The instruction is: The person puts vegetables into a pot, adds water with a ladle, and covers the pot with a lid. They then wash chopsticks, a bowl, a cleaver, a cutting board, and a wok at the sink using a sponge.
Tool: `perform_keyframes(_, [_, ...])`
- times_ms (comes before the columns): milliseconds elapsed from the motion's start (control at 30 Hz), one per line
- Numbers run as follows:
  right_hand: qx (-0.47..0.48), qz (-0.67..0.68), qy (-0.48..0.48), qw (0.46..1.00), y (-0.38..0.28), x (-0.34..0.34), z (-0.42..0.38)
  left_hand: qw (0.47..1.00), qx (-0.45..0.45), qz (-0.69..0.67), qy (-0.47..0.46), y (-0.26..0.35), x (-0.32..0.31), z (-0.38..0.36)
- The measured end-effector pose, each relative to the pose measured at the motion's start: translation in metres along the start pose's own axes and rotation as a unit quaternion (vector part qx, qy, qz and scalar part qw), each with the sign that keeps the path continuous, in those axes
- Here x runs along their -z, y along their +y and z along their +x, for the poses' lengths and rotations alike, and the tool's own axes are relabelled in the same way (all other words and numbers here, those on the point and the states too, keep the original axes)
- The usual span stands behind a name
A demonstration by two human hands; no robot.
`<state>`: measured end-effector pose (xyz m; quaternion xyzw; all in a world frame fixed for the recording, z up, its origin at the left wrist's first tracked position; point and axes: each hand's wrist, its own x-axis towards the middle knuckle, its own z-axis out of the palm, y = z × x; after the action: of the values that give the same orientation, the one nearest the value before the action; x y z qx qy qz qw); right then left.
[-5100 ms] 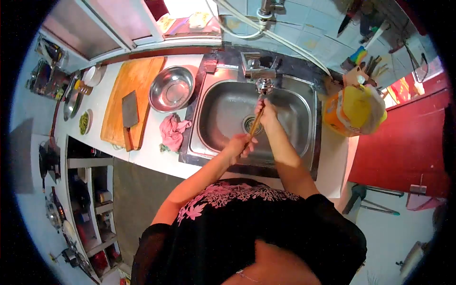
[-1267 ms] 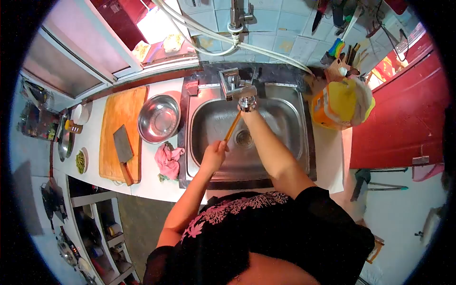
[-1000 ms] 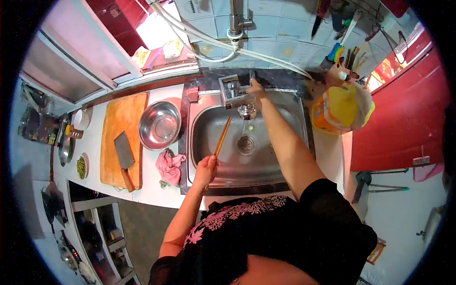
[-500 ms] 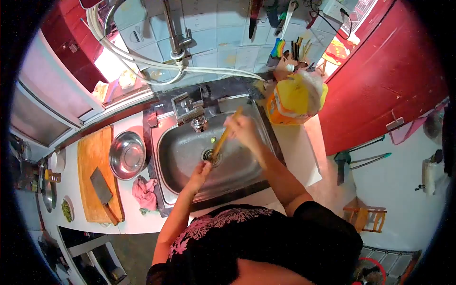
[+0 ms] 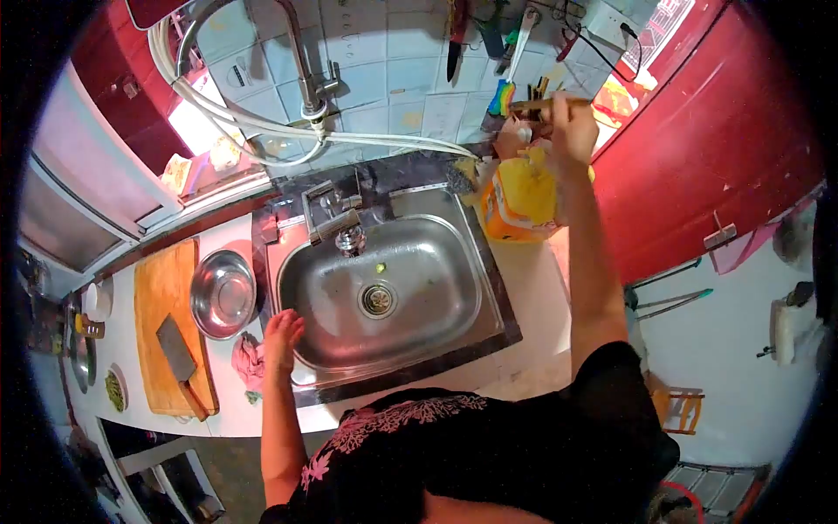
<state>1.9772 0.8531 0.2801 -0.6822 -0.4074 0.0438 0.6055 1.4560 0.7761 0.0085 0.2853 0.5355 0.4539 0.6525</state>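
Note:
My right hand (image 5: 573,129) is raised over the back right corner of the counter, closed round a long brown wooden stick (image 5: 530,105) that lies almost level. Its exact kind is not clear. Below that hand is an orange-and-yellow tub (image 5: 515,196). At the left rim of the steel sink (image 5: 419,336), my left hand (image 5: 282,339) hangs with loosely bent fingers and nothing visible in them. Beside it, a pink cloth (image 5: 248,362) lies on the counter, partly hidden by the hand. A small green scrap (image 5: 381,268) sits in the sink near the drain (image 5: 377,299).
A steel bowl (image 5: 223,294) stands left of the sink, next to a wooden cutting board (image 5: 157,288) with a cleaver (image 5: 177,349) on it. The faucet (image 5: 336,223) juts over the sink's back edge. Knives (image 5: 456,39) hang on the tiled wall.
My right hand has lifted the wooden stick out of the sink, up and right to the back corner. My left hand has let go of it and moved left to the sink's rim.

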Motion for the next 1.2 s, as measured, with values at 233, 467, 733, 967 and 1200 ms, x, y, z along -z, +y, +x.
perform_keyframes(233, [0.186,-0.275,-0.023,0.943,0.119,-0.032,0.121,0.981,-0.025,-0.174,0.079,0.01,0.057,-0.006])
perform_keyframes(467, [0.339,-0.643,-0.225,0.649,0.231,-0.028,0.215,0.972,-0.046,-0.187,0.131,0.008,0.086,-0.003])
perform_keyframes(733, [-0.075,-0.076,-0.459,0.882,0.024,-0.025,-0.043,0.89,0.069,-0.426,0.15,0.014,0.101,0.054])
perform_keyframes(967, [0.125,-0.11,-0.798,0.579,0.027,-0.124,-0.259,0.886,0.027,-0.403,0.226,0.007,0.131,0.095])
perform_keyframes(1200, [0.374,-0.009,-0.711,0.595,-0.031,-0.245,-0.43,0.941,-0.079,-0.288,0.16,0.078,0.16,-0.001])
